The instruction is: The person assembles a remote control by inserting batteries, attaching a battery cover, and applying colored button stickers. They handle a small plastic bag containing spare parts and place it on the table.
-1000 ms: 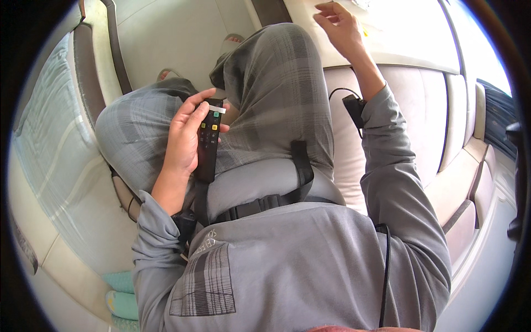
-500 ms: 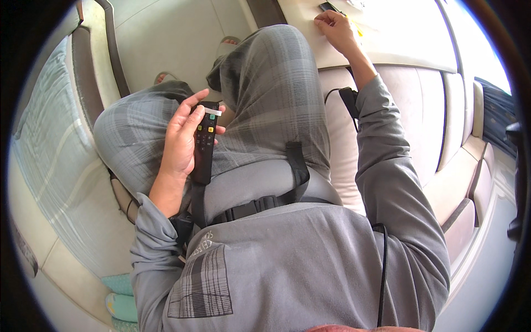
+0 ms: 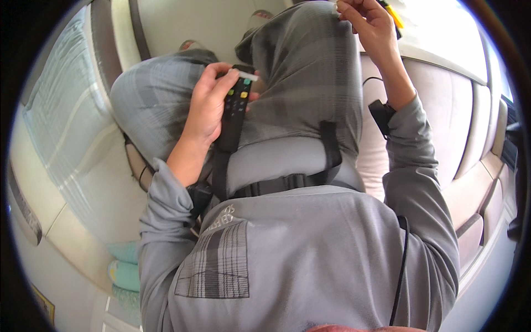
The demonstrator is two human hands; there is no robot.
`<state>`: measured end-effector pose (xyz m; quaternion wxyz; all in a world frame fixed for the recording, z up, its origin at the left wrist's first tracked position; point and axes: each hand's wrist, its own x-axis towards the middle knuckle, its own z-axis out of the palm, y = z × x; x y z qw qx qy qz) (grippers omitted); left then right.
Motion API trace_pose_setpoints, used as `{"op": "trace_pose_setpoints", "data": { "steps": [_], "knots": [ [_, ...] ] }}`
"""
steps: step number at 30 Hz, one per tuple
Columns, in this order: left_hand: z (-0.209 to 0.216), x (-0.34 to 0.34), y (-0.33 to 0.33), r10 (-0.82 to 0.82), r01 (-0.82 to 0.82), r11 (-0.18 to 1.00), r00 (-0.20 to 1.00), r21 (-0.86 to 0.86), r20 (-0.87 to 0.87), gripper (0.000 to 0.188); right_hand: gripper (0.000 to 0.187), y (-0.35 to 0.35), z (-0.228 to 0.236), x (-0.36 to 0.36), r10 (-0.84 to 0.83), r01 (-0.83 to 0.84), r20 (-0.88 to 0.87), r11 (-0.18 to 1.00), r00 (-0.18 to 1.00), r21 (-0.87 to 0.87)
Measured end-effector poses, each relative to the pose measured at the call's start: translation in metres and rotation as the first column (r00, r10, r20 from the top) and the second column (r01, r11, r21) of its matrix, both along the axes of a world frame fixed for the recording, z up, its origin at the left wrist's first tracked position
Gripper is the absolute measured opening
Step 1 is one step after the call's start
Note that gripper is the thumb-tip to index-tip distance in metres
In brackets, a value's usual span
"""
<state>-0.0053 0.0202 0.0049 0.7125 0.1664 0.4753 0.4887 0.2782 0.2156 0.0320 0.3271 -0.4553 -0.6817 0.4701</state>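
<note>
A black remote control [image 3: 234,113] with green and yellow buttons lies in my left hand [image 3: 209,105], whose fingers and thumb are closed round its side and upper end. Across the top of the remote runs a narrow white strip [image 3: 248,76], close to my thumb tip. My right hand [image 3: 371,25] is up at the far right by the picture's top edge, thumb and fingertips pinched together. Something small and pale shows at those fingertips, too small to name. Just beyond this hand is a yellow and black object [image 3: 395,21], partly hidden by it.
My legs in grey plaid trousers [image 3: 310,72] are under the hands. A white table surface [image 3: 437,33] is at the far right, with a pale padded sofa [image 3: 426,110] below it. A glass-like tabletop [image 3: 72,110] lies on the left. Straps cross my waist.
The view has shifted, so the scene sits further right and higher. My right hand has drawn back from the table surface toward my knee, fingers pinched. My left hand still holds the remote.
</note>
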Motion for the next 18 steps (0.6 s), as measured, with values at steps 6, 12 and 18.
{"op": "trace_pose_setpoints", "data": {
  "steps": [6,12,18],
  "knots": [
    [0.002,0.001,0.002,0.014,-0.012,1.0,0.999,0.027,-0.045,0.028,0.017,-0.06,0.02,-0.061,0.39,-0.39,-0.012,0.919,0.921,-0.058],
    [0.001,0.0,0.0,-0.004,0.006,1.0,0.996,0.022,-0.088,0.022,0.017,-0.076,0.005,-0.085,0.464,-0.461,0.021,0.883,0.885,-0.089],
    [-0.004,0.001,-0.002,-0.071,0.086,0.985,0.992,0.151,-0.099,0.013,0.016,-0.079,0.005,-0.09,0.471,-0.463,0.017,0.871,0.882,-0.163]
  ]
}}
